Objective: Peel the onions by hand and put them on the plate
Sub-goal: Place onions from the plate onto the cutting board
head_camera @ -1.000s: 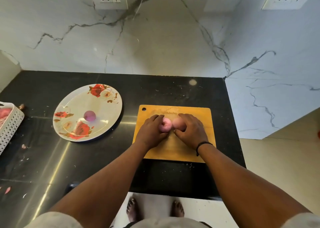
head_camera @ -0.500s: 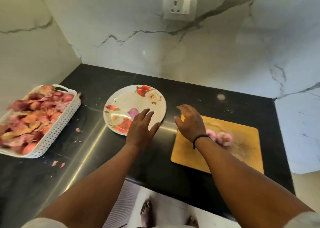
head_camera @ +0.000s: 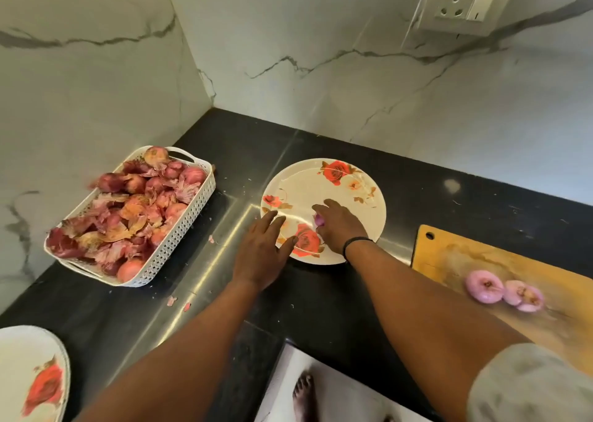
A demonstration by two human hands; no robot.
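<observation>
A floral plate [head_camera: 324,177] sits on the black table [head_camera: 321,296], and both hands reach to it. The right hand [head_camera: 340,225] lies over the near right part of the plate, its fingers bent down around a small purple peeled onion [head_camera: 319,220] that peeks out at its left side; the hand covers most of the onion, so whether the onion rests on the plate or is lifted just clear of it cannot be told. A dark band [head_camera: 356,241] circles the right wrist. The left hand [head_camera: 263,251] is spread flat with its fingers straight, holding nothing, its fingertips over the plate's near left rim.

To the right, on a wooden cutting board [head_camera: 449,261], two more peeled onions [head_camera: 503,290] lie touching side by side, well apart from the plate. To the left of the plate stands a white perforated basket [head_camera: 179,229] heaped with unpeeled red onions [head_camera: 134,181] and loose papery skins [head_camera: 112,229]. A few skin scraps [head_camera: 178,303] lie on the table near the basket. Part of a second floral plate [head_camera: 35,376] shows at the lower left corner. A wall socket [head_camera: 462,4] is set in the marble wall above.
</observation>
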